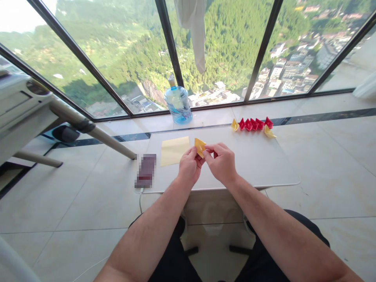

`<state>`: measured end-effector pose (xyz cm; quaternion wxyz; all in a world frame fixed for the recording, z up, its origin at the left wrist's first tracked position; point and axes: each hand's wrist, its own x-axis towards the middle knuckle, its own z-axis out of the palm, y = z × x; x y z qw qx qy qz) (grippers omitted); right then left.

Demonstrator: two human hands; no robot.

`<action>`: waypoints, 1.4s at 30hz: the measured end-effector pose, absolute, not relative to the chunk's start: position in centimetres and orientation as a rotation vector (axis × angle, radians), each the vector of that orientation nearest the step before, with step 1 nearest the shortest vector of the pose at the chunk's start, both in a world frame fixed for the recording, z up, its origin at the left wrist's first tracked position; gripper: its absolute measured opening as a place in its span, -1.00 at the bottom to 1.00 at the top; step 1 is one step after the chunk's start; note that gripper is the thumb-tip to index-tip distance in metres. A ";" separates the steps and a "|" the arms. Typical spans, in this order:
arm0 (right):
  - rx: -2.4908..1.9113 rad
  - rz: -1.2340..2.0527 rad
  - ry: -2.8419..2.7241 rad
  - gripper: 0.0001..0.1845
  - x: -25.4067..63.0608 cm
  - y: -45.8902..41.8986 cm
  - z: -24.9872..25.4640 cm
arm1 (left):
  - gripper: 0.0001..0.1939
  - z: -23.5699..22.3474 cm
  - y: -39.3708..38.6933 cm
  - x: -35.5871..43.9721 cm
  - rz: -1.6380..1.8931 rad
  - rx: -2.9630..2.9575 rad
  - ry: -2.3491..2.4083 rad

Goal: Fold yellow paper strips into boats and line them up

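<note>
A small folded yellow paper piece (200, 146) is pinched between both of my hands above a low white table (258, 164). My left hand (189, 166) grips its lower left side with closed fingers. My right hand (221, 160) pinches its right edge with thumb and fingers. A flat pale yellow sheet of paper (174, 150) lies on the table just left of my hands.
A row of folded red and yellow paper shapes (254, 124) sits at the table's far edge. A blurred dark phone (145, 170) with a cable lies on the left corner. A blue water jug (178, 102) stands by the window. A grey machine (26, 105) is at left.
</note>
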<state>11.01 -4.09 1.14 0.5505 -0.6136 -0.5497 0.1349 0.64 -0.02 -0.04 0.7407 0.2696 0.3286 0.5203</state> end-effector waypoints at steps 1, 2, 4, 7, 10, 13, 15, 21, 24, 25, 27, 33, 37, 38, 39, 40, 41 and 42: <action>-1.473 0.304 -1.320 -0.83 10.9 -4.1 1.1 | -0.82 -0.1 -0.1 0.7 1.142 0.607 0.717; -1.497 0.291 -1.340 -0.81 10.8 -4.2 1.0 | -0.82 -0.1 -0.2 0.7 1.145 0.622 0.711; -1.548 0.266 -1.379 -0.78 10.7 -4.2 0.9 | -0.81 -0.1 -0.3 0.8 1.162 0.643 0.708; -1.591 0.228 -1.382 -0.79 10.8 -4.2 0.8 | -0.78 0.1 -0.5 0.8 1.172 0.666 0.730; -1.576 0.228 -1.333 -0.82 11.1 -3.9 0.8 | -0.77 0.3 -0.7 0.8 1.147 0.695 0.738; -1.575 0.236 -1.298 -0.85 11.2 -3.8 0.8 | -0.72 0.2 -1.1 1.1 1.127 0.733 0.728; -1.581 0.230 -1.271 -0.86 11.2 -3.9 0.7 | -0.68 -0.1 -1.5 1.5 1.129 0.758 0.721; -1.542 0.214 -1.245 -0.81 11.6 -3.7 0.4 | -0.64 -0.5 -2.1 2.0 1.120 0.775 0.723; -1.502 0.282 -1.213 -0.83 12.1 -3.3 0.5 | -0.64 -0.1 -1.5 1.4 1.070 0.759 0.676; -1.490 0.346 -1.193 -0.84 12.3 -3.2 0.6 | -0.64 0.1 -1.2 1.1 1.048 0.764 0.663; -1.473 0.506 -1.160 -0.86 12.6 -3.1 0.8 | -0.63 0.3 -0.7 0.6 1.029 0.808 0.667; -1.523 0.530 -1.291 -0.79 13.0 -3.3 1.2 | -0.57 0.2 -0.4 0.1 1.093 0.934 0.737; -1.498 0.554 -1.364 -0.81 13.1 -3.4 1.1 | -0.56 0.3 -0.6 0.1 1.071 0.949 0.753; -1.495 0.555 -1.367 -0.81 13.1 -3.4 1.1 | -0.55 0.4 -0.6 0.1 1.063 0.955 0.752; -1.491 0.551 -1.364 -0.82 13.1 -3.5 1.1 | -0.55 0.4 -0.7 0.2 1.057 0.959 0.747; -1.485 0.547 -1.353 -0.82 13.1 -3.5 1.2 | -0.55 0.5 -0.7 0.2 1.053 0.961 0.739; -1.478 0.548 -1.336 -0.82 13.0 -3.5 1.2 | -0.56 0.6 -0.7 0.3 1.051 0.958 0.731; -1.471 0.559 -1.311 -0.82 13.0 -3.6 1.3 | -0.56 0.6 -0.7 0.3 1.051 0.951 0.723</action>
